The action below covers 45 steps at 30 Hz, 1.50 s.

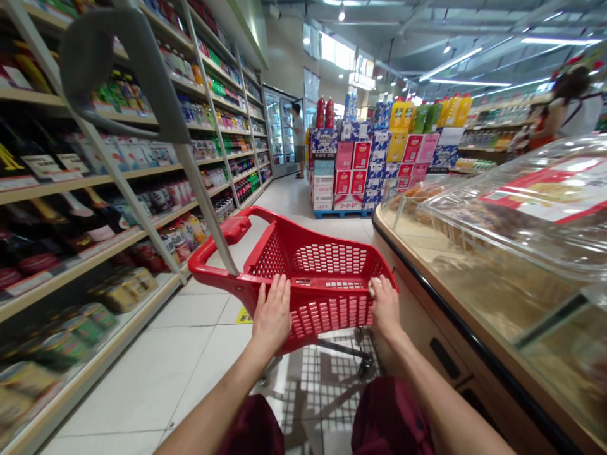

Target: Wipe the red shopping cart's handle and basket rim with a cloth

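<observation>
While the red perforated-plastic cart (327, 292) is standing beside a wood-and-glass counter (439, 311), the left hand (272, 313) is resting straight-fingered on its rim, the right hand (386, 308) curling around its corner and something pale (372, 287).

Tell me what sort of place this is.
Almost certainly a supermarket: there's a red shopping cart, tall shelves lined with packaged goods, and a floor display of stacked boxes topped with bottles.

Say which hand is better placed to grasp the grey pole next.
Probably the left hand: it touches the red basket nearer the grey pole, while the right hand is at the opposite end.
</observation>
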Each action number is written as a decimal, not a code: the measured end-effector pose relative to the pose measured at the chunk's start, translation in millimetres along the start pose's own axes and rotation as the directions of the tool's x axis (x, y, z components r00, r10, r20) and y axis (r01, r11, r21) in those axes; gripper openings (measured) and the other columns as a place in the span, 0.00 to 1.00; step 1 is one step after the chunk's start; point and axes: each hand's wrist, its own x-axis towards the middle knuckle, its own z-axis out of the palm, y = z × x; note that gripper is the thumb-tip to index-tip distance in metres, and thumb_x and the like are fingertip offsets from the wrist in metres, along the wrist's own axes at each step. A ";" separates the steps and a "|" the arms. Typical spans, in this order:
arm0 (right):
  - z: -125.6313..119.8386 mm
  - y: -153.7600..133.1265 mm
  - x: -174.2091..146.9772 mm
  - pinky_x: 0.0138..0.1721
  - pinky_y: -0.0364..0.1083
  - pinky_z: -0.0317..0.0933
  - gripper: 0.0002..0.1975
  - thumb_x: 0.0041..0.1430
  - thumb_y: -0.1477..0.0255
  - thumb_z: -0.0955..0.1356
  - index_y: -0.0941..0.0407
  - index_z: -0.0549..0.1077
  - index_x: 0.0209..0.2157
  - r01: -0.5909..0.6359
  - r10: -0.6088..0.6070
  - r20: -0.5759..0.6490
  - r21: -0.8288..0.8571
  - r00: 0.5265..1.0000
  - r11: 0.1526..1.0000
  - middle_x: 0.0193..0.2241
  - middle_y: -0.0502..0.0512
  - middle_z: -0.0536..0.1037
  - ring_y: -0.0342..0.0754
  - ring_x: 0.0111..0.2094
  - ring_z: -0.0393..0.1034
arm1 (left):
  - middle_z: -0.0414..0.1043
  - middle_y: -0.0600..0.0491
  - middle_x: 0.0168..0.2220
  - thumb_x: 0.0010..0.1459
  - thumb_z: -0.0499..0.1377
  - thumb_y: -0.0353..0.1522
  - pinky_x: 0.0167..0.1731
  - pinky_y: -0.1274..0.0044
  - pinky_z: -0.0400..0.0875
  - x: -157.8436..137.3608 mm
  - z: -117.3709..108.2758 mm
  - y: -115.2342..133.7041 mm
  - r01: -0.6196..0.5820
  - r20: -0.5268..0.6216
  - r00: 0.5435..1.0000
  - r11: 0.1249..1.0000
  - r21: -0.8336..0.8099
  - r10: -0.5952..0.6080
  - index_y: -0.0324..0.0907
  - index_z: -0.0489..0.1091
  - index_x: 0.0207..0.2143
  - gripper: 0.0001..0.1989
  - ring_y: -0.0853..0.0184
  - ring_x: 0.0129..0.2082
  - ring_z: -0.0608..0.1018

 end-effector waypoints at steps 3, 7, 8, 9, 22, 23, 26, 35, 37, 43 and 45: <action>7.1 -23.5 -6.4 0.54 0.56 0.46 0.23 0.53 0.85 0.55 0.58 0.65 0.49 0.231 -0.236 0.069 0.079 0.969 0.970 0.54 0.62 0.60 0.51 0.57 0.48 | 0.47 0.44 0.59 0.50 0.48 0.33 0.57 0.63 0.41 0.0 1.0 1.6 0.008 0.006 1.000 1.000 -0.005 -0.008 0.31 0.52 0.55 0.29 0.59 0.60 0.49; 0.4 -19.8 -4.1 0.54 0.58 0.44 0.24 0.53 0.85 0.55 0.55 0.65 0.49 0.268 -0.270 0.122 0.033 0.955 0.963 0.54 0.58 0.61 0.51 0.58 0.47 | 0.48 0.46 0.59 0.50 0.48 0.32 0.57 0.62 0.39 -0.2 -0.1 0.6 -0.008 0.010 1.000 1.000 -0.001 0.008 0.33 0.52 0.55 0.29 0.60 0.59 0.50; -2.6 -13.0 -2.6 0.54 0.59 0.44 0.24 0.52 0.85 0.54 0.57 0.65 0.49 0.176 -0.174 0.104 -0.014 0.979 0.984 0.54 0.59 0.61 0.52 0.57 0.48 | 0.49 0.46 0.59 0.50 0.48 0.32 0.57 0.62 0.39 -0.3 -0.6 -0.4 -0.009 0.008 1.000 1.000 0.002 0.009 0.33 0.53 0.55 0.29 0.60 0.59 0.51; -4.5 -7.8 -1.7 0.53 0.60 0.44 0.25 0.52 0.86 0.54 0.58 0.65 0.49 0.081 -0.077 0.078 -0.052 0.994 0.995 0.54 0.62 0.60 0.53 0.57 0.48 | 0.49 0.46 0.59 0.50 0.48 0.32 0.57 0.62 0.39 -0.3 -1.1 -1.1 -0.008 0.005 1.000 1.000 0.003 0.008 0.33 0.53 0.55 0.29 0.60 0.59 0.51; 2.4 -2.6 -8.2 0.54 0.58 0.45 0.28 0.48 0.87 0.54 0.57 0.63 0.50 0.124 -0.122 0.046 -0.035 0.991 0.992 0.54 0.60 0.61 0.51 0.57 0.48 | 0.60 0.42 0.54 0.52 0.46 0.33 0.56 0.60 0.40 -11.6 -19.5 -76.8 0.241 -0.352 0.893 0.959 -0.152 -0.280 0.33 0.56 0.53 0.25 0.59 0.54 0.61; 0.6 6.6 -4.0 0.53 0.58 0.45 0.26 0.49 0.86 0.55 0.58 0.64 0.50 0.057 -0.055 0.042 -0.050 0.998 0.997 0.54 0.62 0.61 0.52 0.57 0.49 | 0.56 0.40 0.55 0.51 0.47 0.33 0.55 0.59 0.40 -12.7 -21.0 -90.2 0.300 -0.367 0.869 0.943 -0.142 -0.332 0.32 0.54 0.53 0.26 0.57 0.56 0.58; 7.2 -8.8 4.8 0.51 0.58 0.49 0.24 0.50 0.84 0.55 0.60 0.65 0.48 0.027 -0.027 0.022 0.013 0.999 1.000 0.52 0.65 0.62 0.54 0.55 0.51 | 0.51 0.41 0.58 0.48 0.48 0.32 0.54 0.55 0.39 -10.4 -22.6 -112.5 0.298 -0.274 0.912 0.952 -0.070 -0.305 0.31 0.52 0.54 0.30 0.53 0.59 0.50; 39.5 -260.0 -0.9 0.53 0.53 0.49 0.22 0.55 0.79 0.59 0.63 0.60 0.53 0.415 -0.454 -0.004 0.410 0.891 0.812 0.55 0.65 0.59 0.52 0.57 0.49 | 0.52 0.44 0.58 0.46 0.48 0.30 0.54 0.55 0.38 -8.8 -24.3 -97.9 0.246 -0.200 0.949 0.969 -0.021 -0.245 0.34 0.51 0.55 0.31 0.56 0.59 0.49; 39.1 -254.6 -1.9 0.54 0.53 0.47 0.22 0.55 0.80 0.58 0.62 0.59 0.53 0.485 -0.519 -0.018 0.387 0.854 0.784 0.55 0.64 0.58 0.51 0.58 0.46 | 0.51 0.45 0.58 0.46 0.48 0.29 0.55 0.55 0.37 -13.3 -24.9 -100.7 0.224 -0.202 0.954 0.974 -0.016 -0.223 0.35 0.51 0.55 0.31 0.57 0.59 0.49; 34.8 -119.5 2.8 0.53 0.58 0.47 0.24 0.52 0.87 0.54 0.62 0.63 0.50 0.308 -0.316 0.025 0.154 0.949 0.939 0.53 0.66 0.62 0.52 0.57 0.49 | 0.53 0.43 0.57 0.48 0.48 0.28 0.55 0.57 0.38 -18.5 -26.3 -83.6 0.226 -0.301 0.921 0.968 -0.107 -0.248 0.36 0.54 0.53 0.27 0.58 0.58 0.52; 32.4 -105.4 1.9 0.52 0.57 0.48 0.25 0.50 0.87 0.54 0.64 0.63 0.50 0.243 -0.247 0.027 0.109 0.969 0.964 0.53 0.68 0.62 0.52 0.56 0.50 | 0.53 0.43 0.57 0.50 0.47 0.28 0.56 0.59 0.38 -12.9 -23.4 -62.4 0.171 -0.337 0.919 0.977 -0.128 -0.205 0.36 0.56 0.52 0.25 0.59 0.58 0.53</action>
